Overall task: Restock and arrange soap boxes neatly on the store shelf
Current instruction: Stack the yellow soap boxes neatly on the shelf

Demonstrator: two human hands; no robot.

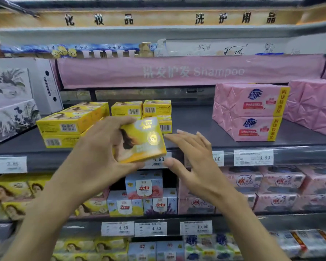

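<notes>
- Beyond both hands, the shelf (192,121): a dark bare stretch up and right of the right fingers, probably the slot to fill
- Far right of the fingers, well apart from them, the pink packs (252,112), stacked two high
- Just beyond and left of the left fingers, the yellow soap stacks (68,125), lying flat with barcode ends facing out; a second block behind them, straight past the held box
- Between the two hands, raised in front of the shelf edge, the soap box (143,140): broad printed face turned toward the camera, tilted with its right side higher, so likely needs laying flat and turning barcode-end out to match the stacks
- Left hand (100,153) nearer and in charge: thumb under the lower edge, fingers (119,120) curled over the top left corner, pinching the box
- Right hand (194,159) holding nothing, fingers (184,137) straight and spread, tips just beside the box's right edge; contact not clear
</notes>
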